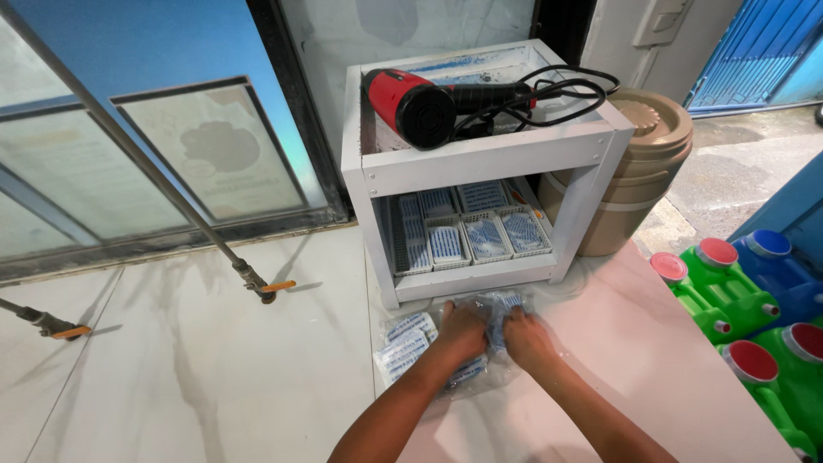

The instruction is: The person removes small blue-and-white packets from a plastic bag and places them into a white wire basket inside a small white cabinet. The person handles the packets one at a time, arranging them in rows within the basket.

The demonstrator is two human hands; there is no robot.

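Both my hands rest on a clear plastic bag of small blue-and-white packets [493, 310] lying on the pale marble counter [197, 360]. My left hand [460, 331] presses and grips the bag's left part. My right hand [525, 336] grips its right part. More blue-and-white packets [405, 345] lie just left of my left hand. The fingertips are partly hidden in the crumpled plastic.
A white two-level shelf [480, 159] stands right behind the bag, with small baskets of packets [467, 230] inside and a red heat gun [420, 103] with black cord on top. A tan lidded container [643, 163] stands to its right. Green and blue jugs [746, 300] crowd the right edge.
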